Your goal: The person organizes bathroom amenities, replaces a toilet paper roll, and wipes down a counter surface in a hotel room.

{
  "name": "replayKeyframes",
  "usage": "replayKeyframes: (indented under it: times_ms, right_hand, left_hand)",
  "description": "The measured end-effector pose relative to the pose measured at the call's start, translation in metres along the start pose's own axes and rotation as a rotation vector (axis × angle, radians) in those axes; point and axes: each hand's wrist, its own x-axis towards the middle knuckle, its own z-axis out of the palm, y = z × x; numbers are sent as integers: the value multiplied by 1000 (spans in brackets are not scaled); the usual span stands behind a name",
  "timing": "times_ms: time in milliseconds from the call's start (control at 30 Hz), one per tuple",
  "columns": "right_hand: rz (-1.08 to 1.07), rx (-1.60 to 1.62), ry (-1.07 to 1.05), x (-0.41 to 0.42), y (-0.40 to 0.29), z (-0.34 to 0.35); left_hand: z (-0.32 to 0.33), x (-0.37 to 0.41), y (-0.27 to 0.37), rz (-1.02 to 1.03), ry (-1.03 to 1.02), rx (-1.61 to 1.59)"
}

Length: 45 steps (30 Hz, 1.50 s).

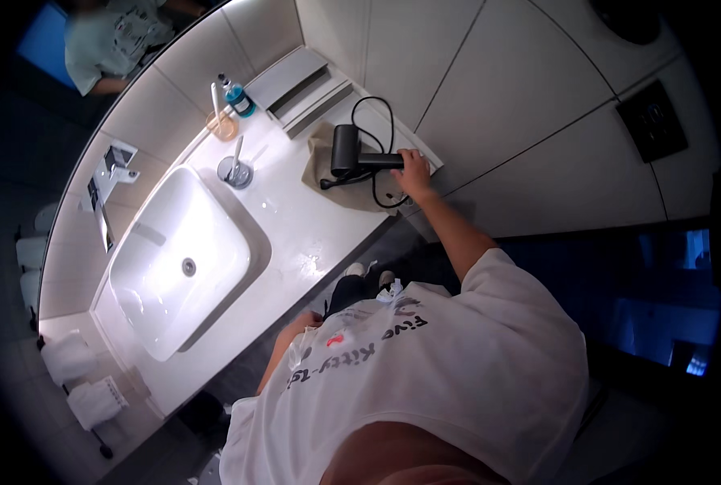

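A black hair dryer (pixel 345 151) lies on a beige cloth bag (pixel 321 142) at the right end of the white countertop (pixel 303 233). Its black cord (pixel 392 118) loops behind and under the handle, and the plug (pixel 327 183) rests on the cloth. At the end of the handle, my right hand (pixel 413 174) has its fingers around it. My left hand (pixel 310 319) hangs low beside my waist, before the counter's front edge. Its fingers are partly hidden, and nothing shows in it.
A white vessel sink (pixel 181 267) with a chrome faucet (pixel 121 173) takes up the left side. Behind are a grey toothbrush cup (pixel 235 173), an amber cup (pixel 222 126), a blue mouthwash bottle (pixel 239 100) and a white tray box (pixel 287 79). White towels (pixel 97 400) hang left; a mirror (pixel 154 79) curves behind.
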Motion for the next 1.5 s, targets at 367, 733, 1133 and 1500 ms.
replayKeyframes:
  times_ms: [367,733,1133,1500]
  right_hand:
    - [-10,-58,51,-8,2,2]
    - [223,11,-665,-226,84,-40]
    - [1157,373,-675,-435,138,-74]
    - [1214,321,-326,-538,225,-160]
  left_hand:
    - [-21,-37,43,-73,70,-6]
    - [-60,35,33,189,-113,318]
    - [-77,84,142,213,-422,561]
    - [28,145,310,388,-623,741]
